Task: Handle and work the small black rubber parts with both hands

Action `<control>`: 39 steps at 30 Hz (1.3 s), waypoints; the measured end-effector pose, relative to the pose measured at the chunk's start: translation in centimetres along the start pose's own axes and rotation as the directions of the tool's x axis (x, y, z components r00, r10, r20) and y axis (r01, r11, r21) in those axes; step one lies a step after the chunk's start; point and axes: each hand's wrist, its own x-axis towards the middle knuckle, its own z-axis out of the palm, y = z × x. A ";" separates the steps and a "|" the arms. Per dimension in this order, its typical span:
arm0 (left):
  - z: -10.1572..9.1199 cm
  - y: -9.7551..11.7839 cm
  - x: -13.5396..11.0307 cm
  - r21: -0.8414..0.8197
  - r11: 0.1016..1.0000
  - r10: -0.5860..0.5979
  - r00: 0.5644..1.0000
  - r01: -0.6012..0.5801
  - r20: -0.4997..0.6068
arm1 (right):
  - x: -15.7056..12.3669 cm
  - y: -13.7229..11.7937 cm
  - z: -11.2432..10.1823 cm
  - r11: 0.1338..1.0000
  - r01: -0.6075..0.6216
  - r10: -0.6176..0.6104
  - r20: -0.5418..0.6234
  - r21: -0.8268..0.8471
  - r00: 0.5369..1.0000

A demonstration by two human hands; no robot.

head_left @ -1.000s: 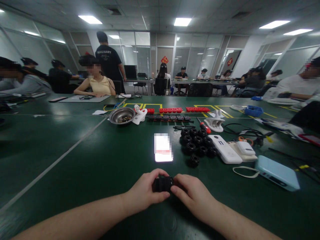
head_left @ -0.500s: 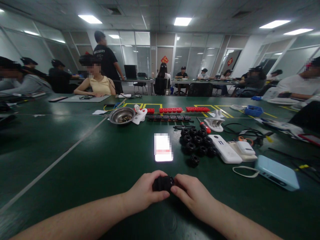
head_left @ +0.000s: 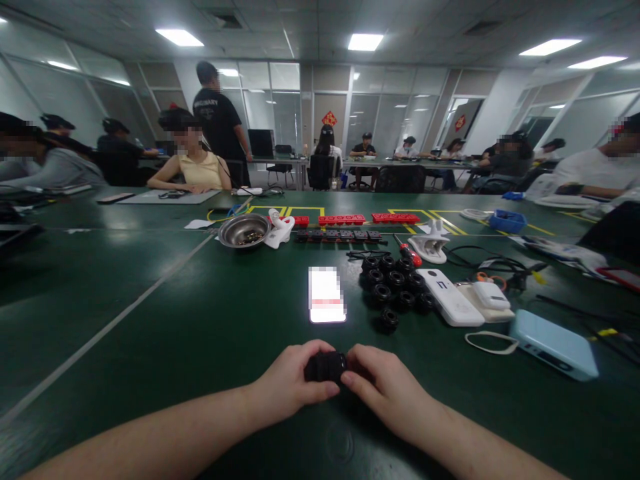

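A small black part [head_left: 326, 366] is gripped between the left hand [head_left: 290, 383] and right hand [head_left: 385, 390] near the table's [head_left: 150, 333] front edge.

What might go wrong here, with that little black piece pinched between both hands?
1. The small black part is held only between the left hand and right hand; it might slip and roll across the green table.
2. The lit phone lies just beyond the hands, so a jerk forward could knock it.
3. A dropped part might get lost among the similar black rings nearby.
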 end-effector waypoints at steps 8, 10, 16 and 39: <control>0.0 0.6 -0.2 -0.034 0.999 -0.039 0.999 0.039 -0.006 | -0.2 0.0 -0.1 1.000 0.000 0.001 -0.026 0.014 1.000; -0.1 0.9 -0.3 0.066 0.997 -0.032 0.999 0.034 -0.032 | -0.2 0.1 0.1 1.000 -0.006 0.006 -0.008 -0.010 1.000; 0.0 -0.1 0.0 -0.070 0.998 -0.007 1.000 0.009 0.026 | 0.0 0.0 0.0 0.999 0.022 -0.022 0.008 0.038 1.000; -0.1 0.8 -0.3 0.097 0.995 0.003 0.999 0.001 -0.040 | -0.1 0.1 -0.2 1.000 -0.021 0.022 -0.018 0.008 1.000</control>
